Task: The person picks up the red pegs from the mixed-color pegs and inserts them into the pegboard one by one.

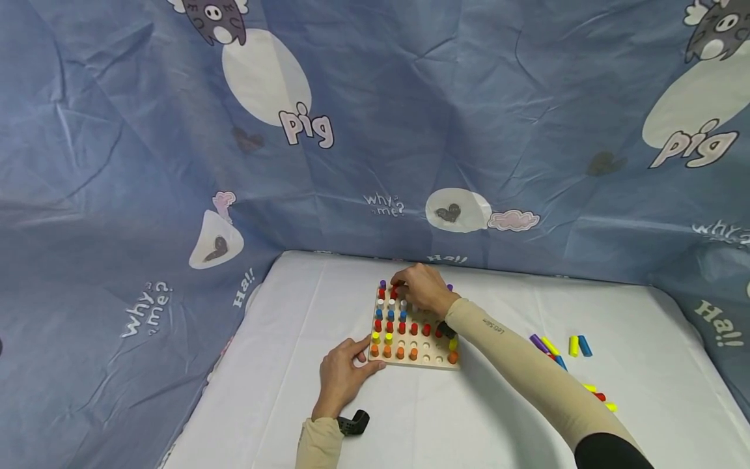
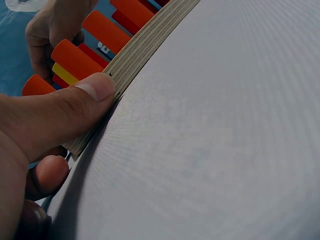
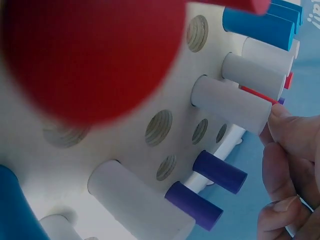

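Note:
A wooden pegboard (image 1: 410, 363) stands on the white table, filled with rows of coloured pegs and some bare holes. My left hand (image 1: 346, 371) holds its near left corner; in the left wrist view the thumb (image 2: 97, 90) presses the front edge beside orange pegs (image 2: 106, 31). Reaching over the board, my right hand (image 1: 424, 286) pinches a red peg (image 1: 394, 294) in the far left part. From the right wrist, that red peg (image 3: 257, 94) shows mostly hidden behind a white peg (image 3: 232, 102), with the fingertips at its end. Purple pegs (image 3: 220, 171) stand along the far edge.
Loose pegs lie on the table to the right: a purple one (image 1: 538, 343), a yellow one (image 1: 573, 346), a blue one (image 1: 584, 346) and several more, some partly behind the right forearm (image 1: 527, 371). A blue printed cloth (image 1: 375, 130) hangs behind the table.

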The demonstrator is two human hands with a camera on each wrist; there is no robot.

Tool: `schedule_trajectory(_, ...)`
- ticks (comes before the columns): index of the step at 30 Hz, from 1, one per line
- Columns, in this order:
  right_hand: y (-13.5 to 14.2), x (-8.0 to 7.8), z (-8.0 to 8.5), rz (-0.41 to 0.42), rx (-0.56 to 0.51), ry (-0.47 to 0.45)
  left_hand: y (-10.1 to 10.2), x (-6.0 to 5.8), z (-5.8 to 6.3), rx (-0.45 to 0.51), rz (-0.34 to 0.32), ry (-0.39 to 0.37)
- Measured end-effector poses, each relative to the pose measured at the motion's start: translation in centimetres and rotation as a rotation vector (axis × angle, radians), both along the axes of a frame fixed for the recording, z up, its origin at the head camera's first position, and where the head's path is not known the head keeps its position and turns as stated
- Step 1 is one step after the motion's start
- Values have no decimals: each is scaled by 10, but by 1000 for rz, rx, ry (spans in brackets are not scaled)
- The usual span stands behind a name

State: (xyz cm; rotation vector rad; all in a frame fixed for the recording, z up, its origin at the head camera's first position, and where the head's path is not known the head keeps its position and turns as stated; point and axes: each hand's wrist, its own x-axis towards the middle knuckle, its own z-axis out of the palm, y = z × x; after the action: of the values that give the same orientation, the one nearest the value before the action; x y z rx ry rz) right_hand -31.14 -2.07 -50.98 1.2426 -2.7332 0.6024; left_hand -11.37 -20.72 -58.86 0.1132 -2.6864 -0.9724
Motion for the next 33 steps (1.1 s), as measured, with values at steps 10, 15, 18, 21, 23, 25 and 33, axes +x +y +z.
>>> schedule_trajectory(10,2,0,3,4,27,1,3,-3,3,1,-11,7)
schedule_trajectory(15,1,2,7,35,41,22,3,-4,4,0,-16,23)
schedule_trajectory(18,0,4,8,46,50,18,3,-4,5,0,-17,22)
schedule_trajectory(21,0,4,9,42,72,14,3,-3,6,12,-18,10)
schedule_trajectory(23,0,4,10,41,86,7,3,-2,5,19,-15,2)
schedule_trajectory(25,0,4,10,43,101,-7,3,-1,5,25,-12,-4)
schedule_trajectory(33,5,8,16,22,89,-29,2,2,1,23,-1,-8)
